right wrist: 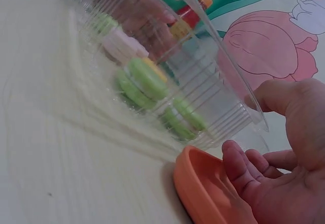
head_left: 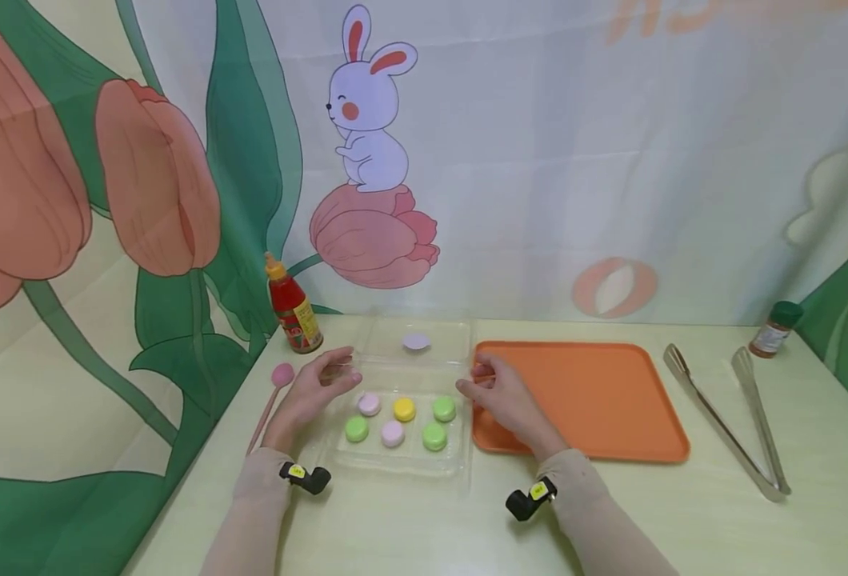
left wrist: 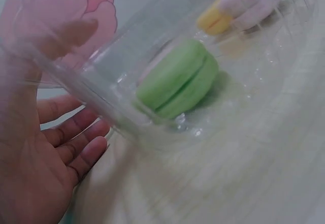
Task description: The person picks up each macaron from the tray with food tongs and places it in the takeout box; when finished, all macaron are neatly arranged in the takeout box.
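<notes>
A clear plastic box (head_left: 395, 462) stands on the table with its see-through lid (head_left: 449, 340) open at the back. An oval white label (head_left: 416, 342) shows on the lid. Several macarons sit in the box: green ones (head_left: 434, 436), lilac ones (head_left: 393, 434) and a yellow one (head_left: 404, 410). At the left rear edge my left hand (head_left: 319, 390) grips the plastic, its thumb seen through it in the left wrist view. My right hand (head_left: 503, 398) holds the opposite edge, thumb at the rim (right wrist: 257, 113) and fingers curled below it.
Right of the box lies an orange tray (head_left: 582, 400), with metal tongs (head_left: 726, 424) beyond it. A green-capped jar (head_left: 775, 330) stands at the far right. A red sauce bottle (head_left: 294, 312) and a pink spoon-like stick (head_left: 280, 376) are at the left. A printed cloth hangs behind.
</notes>
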`<state>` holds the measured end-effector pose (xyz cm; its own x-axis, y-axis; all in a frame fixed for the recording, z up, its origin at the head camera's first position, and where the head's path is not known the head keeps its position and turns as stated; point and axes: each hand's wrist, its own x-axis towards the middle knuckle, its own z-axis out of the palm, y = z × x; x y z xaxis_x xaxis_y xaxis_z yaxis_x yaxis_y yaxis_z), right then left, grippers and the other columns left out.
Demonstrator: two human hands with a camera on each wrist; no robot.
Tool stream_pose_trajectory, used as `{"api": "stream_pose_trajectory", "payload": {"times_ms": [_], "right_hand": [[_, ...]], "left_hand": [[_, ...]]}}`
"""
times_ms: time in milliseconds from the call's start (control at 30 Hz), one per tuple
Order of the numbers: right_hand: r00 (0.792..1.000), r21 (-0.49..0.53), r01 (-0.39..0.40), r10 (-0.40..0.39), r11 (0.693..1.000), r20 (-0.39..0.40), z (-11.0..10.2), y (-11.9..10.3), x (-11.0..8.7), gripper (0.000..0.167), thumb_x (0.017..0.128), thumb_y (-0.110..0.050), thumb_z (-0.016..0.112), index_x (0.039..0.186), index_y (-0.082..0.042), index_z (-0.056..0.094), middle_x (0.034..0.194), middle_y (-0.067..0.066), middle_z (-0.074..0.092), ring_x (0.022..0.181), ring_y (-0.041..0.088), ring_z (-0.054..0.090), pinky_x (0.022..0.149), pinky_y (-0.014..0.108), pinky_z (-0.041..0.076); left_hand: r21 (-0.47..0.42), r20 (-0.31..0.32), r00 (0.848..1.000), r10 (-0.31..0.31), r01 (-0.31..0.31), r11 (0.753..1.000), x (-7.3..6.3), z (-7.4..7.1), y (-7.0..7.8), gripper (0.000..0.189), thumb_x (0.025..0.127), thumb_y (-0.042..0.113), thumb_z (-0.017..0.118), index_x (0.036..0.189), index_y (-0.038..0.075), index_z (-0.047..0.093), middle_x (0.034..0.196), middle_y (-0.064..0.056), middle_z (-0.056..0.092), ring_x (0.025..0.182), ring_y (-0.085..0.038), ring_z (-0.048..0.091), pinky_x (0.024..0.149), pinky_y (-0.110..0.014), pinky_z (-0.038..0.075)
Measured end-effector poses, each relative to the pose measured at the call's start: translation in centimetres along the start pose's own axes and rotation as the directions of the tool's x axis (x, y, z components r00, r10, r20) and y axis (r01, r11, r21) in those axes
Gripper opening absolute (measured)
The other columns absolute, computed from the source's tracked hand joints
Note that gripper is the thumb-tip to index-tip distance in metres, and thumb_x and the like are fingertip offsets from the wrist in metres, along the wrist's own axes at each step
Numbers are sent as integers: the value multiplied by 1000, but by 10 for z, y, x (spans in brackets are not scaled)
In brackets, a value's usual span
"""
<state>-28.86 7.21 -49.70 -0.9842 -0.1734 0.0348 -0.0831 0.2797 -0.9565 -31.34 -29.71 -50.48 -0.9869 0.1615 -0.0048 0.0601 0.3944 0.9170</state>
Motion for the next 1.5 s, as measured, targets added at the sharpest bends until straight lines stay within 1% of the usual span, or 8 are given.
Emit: {"api": "stream_pose_trajectory", "payload": {"times_ms": [433,733,833,967,1067,1200,1300,1500], "right_hand": [[999,66,-24,22,998,28,-1,-5,-1,79,106,-17,78,170,-4,35,143,23,58,101,26,65,72,32,62],[999,121,47,-49,992,19,-1,-4,-3,81,104,-12,80,169,-24,33,138,25,54,95,27,64,64,34,59],[995,114,95,-97,989,12,-3,-5,-4,82,104,-12,80,168,-29,32,140,27,50,104,32,62,73,37,59],[991,60,135,-134,989,-29,-3,-8,-4,83,102,-18,84,167,-32,34,152,25,43,130,40,55,99,49,56],[986,28,156,-154,987,-66,-5,-12,-6,81,99,-22,86,164,-34,38,160,22,37,143,44,47,110,55,51],[977,26,194,-191,981,-96,-10,-19,-11,75,99,-23,86,161,-29,44,159,20,34,145,43,41,110,52,50],[972,20,215,-211,977,-107,-13,-23,-17,68,98,-23,86,157,-26,50,156,19,36,145,43,41,109,50,50],[970,-48,239,-240,970,-36,-14,-24,-37,65,98,-30,87,153,-26,54,155,19,35,149,46,41,110,53,51]], "left_hand": [[-13,-8,1000,13,-13,1000,3,4,2,79,105,27,81,172,18,39,168,-14,50,155,-39,49,129,-63,40],[-70,-33,998,50,-52,996,1,5,7,82,102,13,84,167,26,36,168,-18,51,156,-38,49,130,-60,40],[-57,-42,997,69,-71,996,-1,5,10,87,101,14,85,169,27,33,167,-16,51,156,-38,48,129,-61,41],[-52,-54,990,127,-130,990,-1,2,16,89,99,16,87,169,26,33,167,-17,50,156,-40,47,128,-63,41],[-67,-71,980,186,-191,979,-2,1,24,88,98,12,87,168,22,35,166,-17,50,156,-43,46,128,-65,41],[-82,-86,960,267,-274,958,-5,-1,36,86,98,4,84,168,14,35,164,-18,51,156,-43,46,127,-67,41],[-75,-95,947,306,-314,947,-10,-3,43,82,100,8,83,168,14,36,164,-16,52,155,-40,46,126,-66,42],[-45,-81,948,308,-312,949,-34,-15,44,75,101,13,83,162,12,39,165,-16,48,155,-35,45,126,-50,47]]}}
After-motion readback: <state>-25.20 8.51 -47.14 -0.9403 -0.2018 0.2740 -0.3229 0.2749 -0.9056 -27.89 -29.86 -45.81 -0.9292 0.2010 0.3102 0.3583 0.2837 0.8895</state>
